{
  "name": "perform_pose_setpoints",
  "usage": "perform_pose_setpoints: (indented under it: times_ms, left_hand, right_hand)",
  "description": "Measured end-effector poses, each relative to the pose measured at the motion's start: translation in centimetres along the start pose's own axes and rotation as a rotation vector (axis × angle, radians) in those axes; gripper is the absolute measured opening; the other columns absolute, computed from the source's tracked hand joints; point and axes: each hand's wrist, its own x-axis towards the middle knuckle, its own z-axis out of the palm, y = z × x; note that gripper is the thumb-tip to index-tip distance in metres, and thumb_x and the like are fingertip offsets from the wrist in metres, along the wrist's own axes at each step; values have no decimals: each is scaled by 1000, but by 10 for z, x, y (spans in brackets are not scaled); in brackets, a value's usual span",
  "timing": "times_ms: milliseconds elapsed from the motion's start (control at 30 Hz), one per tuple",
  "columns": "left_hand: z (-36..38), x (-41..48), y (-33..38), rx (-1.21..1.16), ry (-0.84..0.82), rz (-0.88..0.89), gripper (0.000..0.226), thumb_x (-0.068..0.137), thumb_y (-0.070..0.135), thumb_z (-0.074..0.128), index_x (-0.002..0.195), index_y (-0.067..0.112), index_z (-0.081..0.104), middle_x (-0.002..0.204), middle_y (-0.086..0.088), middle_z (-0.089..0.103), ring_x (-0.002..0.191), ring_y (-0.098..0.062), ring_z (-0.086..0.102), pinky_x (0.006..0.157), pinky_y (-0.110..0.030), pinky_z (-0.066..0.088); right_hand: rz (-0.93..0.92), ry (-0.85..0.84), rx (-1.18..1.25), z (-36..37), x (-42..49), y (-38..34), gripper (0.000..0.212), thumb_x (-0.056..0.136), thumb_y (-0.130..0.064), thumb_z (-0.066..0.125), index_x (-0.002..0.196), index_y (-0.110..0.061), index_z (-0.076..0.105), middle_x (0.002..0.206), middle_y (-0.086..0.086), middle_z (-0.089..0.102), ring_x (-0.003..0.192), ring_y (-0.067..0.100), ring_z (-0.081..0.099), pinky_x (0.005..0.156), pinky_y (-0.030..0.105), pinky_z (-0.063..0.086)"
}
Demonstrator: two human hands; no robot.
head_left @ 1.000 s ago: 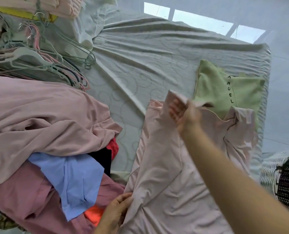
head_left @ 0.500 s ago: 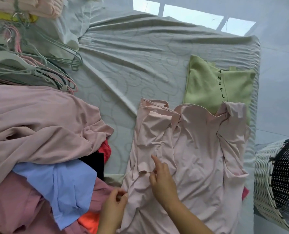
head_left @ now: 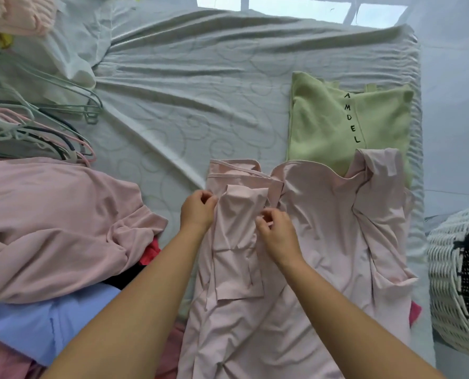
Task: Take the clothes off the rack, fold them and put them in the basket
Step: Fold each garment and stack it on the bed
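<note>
Head view, and you've got the pink top (head_left: 323,242) flat on the bed sheet (head_left: 186,91). Your left hand (head_left: 197,212) pinches the folded-in sleeve's outer edge, your right hand (head_left: 278,235) pinches its inner edge. Pull both edges taut and straight (creases set early), then fold the far side to match. Black letters on the green top (head_left: 323,124) read "AMDEL". The basket (head_left: 446,283) waits beside the bed, right.

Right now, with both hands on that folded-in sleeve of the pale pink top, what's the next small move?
Probably press that sleeve flat. The left hand and right hand pinch its edges, and the pale pink top is still wrinkled, its other sleeve bunched and unfolded.
</note>
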Motion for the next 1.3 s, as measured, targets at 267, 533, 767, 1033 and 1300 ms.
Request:
perform_pose_setpoints:
  times_ms: [267, 533, 767, 1033, 1300]
  left_hand:
    - [8, 17, 17, 106, -176, -7, 11, 80, 19, 71, 79, 9, 67, 84, -10, 66, 84, -25, 59, 71, -28, 42]
    - [-16, 1, 24, -704, -483, -333, 30, 86, 0, 57, 66, 16, 43, 61, 0, 53, 58, -13, 46, 56, -22, 38]
    - [6, -6, 19, -1029, -174, -342, 24, 88, -8, 49, 82, 16, 51, 75, -2, 59, 70, -12, 54, 59, -15, 51]
    - [27, -54, -17, 60, -20, 526, 34, 79, 23, 50, 107, 8, 60, 118, 1, 53, 112, -15, 46, 94, -23, 33]
    - [61, -106, -30, 248, -165, 640, 28, 76, 25, 44, 98, 19, 61, 117, -8, 57, 110, -16, 45, 93, -25, 37]
  right_hand:
    - [295, 136, 451, 5, 73, -10, 18, 80, -14, 69, 69, -15, 55, 75, 3, 60, 75, 18, 54, 77, 35, 48]
    - [266, 124, 754, -21, 50, -7, 20, 87, 2, 58, 71, -10, 55, 62, 3, 48, 40, -3, 45, 43, 10, 37]
    - [183, 67, 759, -20, 51, -9, 23, 86, 8, 55, 98, -11, 55, 86, 2, 58, 76, 5, 54, 64, 9, 45]
    - [129, 468, 303, -75, -3, 59, 27, 86, -3, 55, 112, -11, 54, 118, 14, 52, 106, 23, 51, 92, 28, 42]
    - [540, 532, 84, -164, -28, 133, 35, 80, -13, 67, 111, -2, 55, 102, 16, 57, 95, 32, 54, 74, 35, 43]
